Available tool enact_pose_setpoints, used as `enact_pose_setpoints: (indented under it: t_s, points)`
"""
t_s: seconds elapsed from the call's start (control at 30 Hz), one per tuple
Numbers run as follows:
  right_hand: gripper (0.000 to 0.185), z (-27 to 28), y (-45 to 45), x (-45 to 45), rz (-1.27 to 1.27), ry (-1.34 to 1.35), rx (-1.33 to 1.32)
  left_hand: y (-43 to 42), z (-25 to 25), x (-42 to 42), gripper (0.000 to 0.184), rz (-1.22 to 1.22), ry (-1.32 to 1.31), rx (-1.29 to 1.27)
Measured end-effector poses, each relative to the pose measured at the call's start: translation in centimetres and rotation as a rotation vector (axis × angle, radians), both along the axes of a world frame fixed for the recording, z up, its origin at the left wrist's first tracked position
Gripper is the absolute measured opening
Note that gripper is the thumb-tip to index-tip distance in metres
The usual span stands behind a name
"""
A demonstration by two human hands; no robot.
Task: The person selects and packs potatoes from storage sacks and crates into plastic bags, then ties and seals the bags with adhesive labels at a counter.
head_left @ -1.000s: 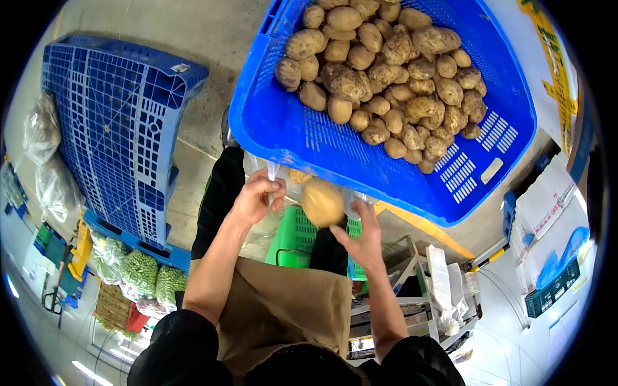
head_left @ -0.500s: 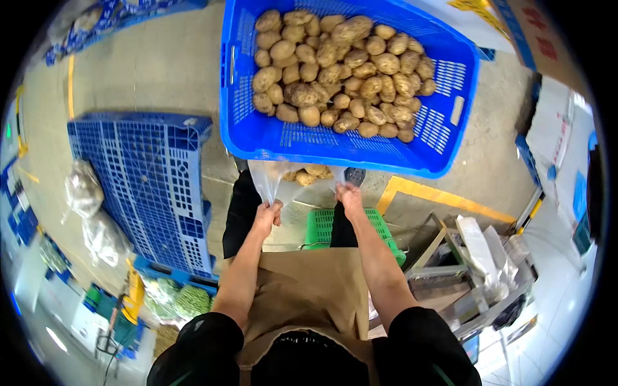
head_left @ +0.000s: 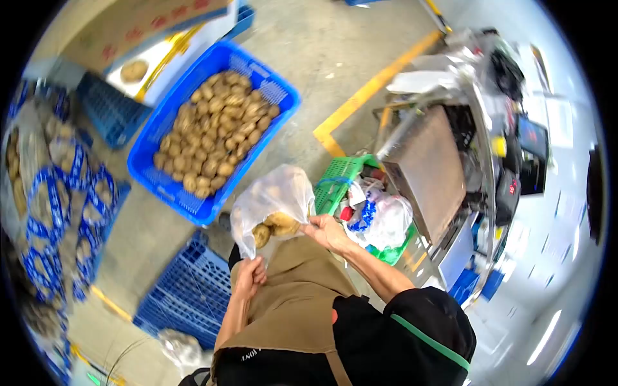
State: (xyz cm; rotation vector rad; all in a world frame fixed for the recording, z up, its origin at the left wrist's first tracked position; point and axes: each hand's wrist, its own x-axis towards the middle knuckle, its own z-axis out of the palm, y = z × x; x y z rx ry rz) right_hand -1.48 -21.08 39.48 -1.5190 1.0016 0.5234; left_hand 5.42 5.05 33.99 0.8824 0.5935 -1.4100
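Note:
A clear plastic bag (head_left: pixel 273 196) with several potatoes (head_left: pixel 278 225) in its lower part hangs between my hands, in front of the brown apron. My left hand (head_left: pixel 251 275) is closed on the bag's near left edge. The fingers of my right hand (head_left: pixel 324 230) pinch its right edge. Beyond the bag, up and to the left, a blue crate (head_left: pixel 140 168) full of potatoes (head_left: pixel 215 132) rests apart from both hands.
A green basket (head_left: pixel 336 177) with bags and mixed items stands to the right, beside a metal-framed cart (head_left: pixel 428 174). A blue pallet (head_left: pixel 187 289) lies at lower left. Blue-and-white sacks (head_left: pixel 48 212) line the far left; a cardboard box (head_left: pixel 129 32) is at upper left.
The view has swung to the right, with the blue crate now at upper left. The potato bag has come out from beside the crate, still held by both hands.

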Motion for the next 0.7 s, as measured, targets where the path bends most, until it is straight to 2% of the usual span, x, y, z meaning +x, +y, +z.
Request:
enact_pose_setpoints:
  t_s: [0.17, 0.3, 0.37, 0.4, 0.47, 0.6, 0.7]
  points:
    - [0.032, 8.4, -3.6, -6.3, -0.097, -0.104, -0.152, -6.8, 10.4, 2.7, 0.029, -0.183, -0.125, -0.192]
    - [0.029, 14.4, -8.1, -12.0, -0.558, -0.297, -0.172, -15.9, 18.8, 4.2, 0.042, -0.371, -0.355, -0.508]
    - [0.024, 17.1, -10.3, -15.6, -0.821, -0.416, -0.087, -20.7, 22.7, 3.8, 0.044, -0.505, -0.415, -0.604]
    - [0.021, 18.6, -11.6, -17.6, -0.913, -0.512, -0.040, -23.3, 24.4, 3.2, 0.045, -0.572, -0.443, -0.652]
    - [0.020, 21.8, -13.5, -21.3, -1.024, -0.639, -0.123, -28.4, 27.5, 1.9, 0.047, -0.621, -0.404, -0.738]
    - [0.019, 25.5, -17.3, -26.6, -1.163, -0.896, -0.356, -38.0, 31.3, -1.6, 0.050, -0.698, -0.455, -0.897]
    - [0.020, 27.9, -20.4, -28.6, -1.270, -0.905, -0.546, -44.5, 31.7, -4.6, 0.051, -0.784, -0.533, -0.965]
